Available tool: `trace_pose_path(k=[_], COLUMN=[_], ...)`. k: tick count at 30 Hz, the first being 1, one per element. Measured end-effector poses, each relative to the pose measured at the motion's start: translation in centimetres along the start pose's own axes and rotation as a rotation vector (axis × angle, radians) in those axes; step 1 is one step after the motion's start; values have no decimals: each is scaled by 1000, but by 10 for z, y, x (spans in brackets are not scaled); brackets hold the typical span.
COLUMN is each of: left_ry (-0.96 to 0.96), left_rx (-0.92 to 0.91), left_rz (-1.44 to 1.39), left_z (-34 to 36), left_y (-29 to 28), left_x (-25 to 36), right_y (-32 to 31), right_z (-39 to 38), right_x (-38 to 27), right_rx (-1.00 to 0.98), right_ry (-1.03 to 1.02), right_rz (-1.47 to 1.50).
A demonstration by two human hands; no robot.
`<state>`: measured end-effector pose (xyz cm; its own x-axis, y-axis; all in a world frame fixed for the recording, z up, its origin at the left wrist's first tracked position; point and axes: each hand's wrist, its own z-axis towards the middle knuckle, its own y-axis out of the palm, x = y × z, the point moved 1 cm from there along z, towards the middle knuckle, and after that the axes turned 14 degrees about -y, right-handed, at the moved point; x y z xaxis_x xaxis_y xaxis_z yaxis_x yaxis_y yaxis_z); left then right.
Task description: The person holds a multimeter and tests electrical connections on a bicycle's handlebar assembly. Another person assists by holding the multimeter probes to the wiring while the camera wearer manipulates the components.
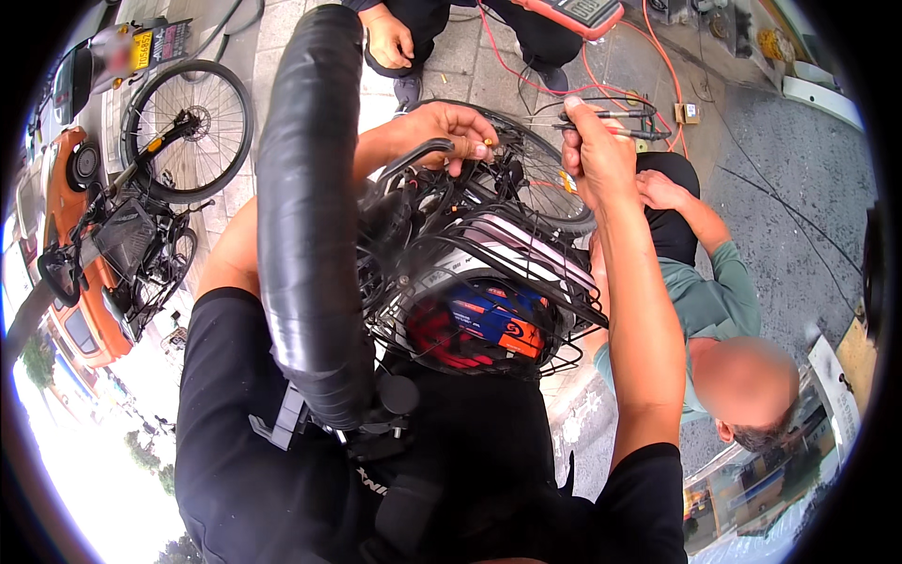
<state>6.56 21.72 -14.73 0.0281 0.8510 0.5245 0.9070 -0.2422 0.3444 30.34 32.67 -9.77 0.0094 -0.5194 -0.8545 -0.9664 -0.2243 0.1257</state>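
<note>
My left hand (449, 133) is closed in a pinch above the front of a bicycle, with a small yellow piece (489, 142) at its fingertips. Most of that piece is hidden. To the right, my right hand (601, 150) is raised and closed around test probes (615, 124), one black and one with red on it. Their thin metal tips point left toward my left hand. Below both hands are tangled black cables (423, 193), a brake lever (418, 155) and the bicycle's front wheel (554, 155). An orange-red multimeter (584, 13) with a display is at the top edge.
A wire basket (390, 329) holds blue, orange and red packages. A thick black wrapped tube (315, 207) blocks the left foreground. One person crouches at right (719, 291); another person's hand (390, 39) rests at the top. Orange cables (678, 66) cross the ground. Another bicycle (188, 132) lies left.
</note>
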Motion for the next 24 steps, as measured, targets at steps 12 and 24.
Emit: trace_pose_path(k=[12, 24], left_ry=[186, 146], left_rx=[166, 210], left_rz=[-166, -48], left_z=[-30, -30], left_y=[16, 24], left_x=[-31, -24], right_y=[24, 31], right_z=[-22, -22], right_x=[9, 18], right_rx=[-208, -180], right_ry=[-59, 62], right_rz=[-106, -143])
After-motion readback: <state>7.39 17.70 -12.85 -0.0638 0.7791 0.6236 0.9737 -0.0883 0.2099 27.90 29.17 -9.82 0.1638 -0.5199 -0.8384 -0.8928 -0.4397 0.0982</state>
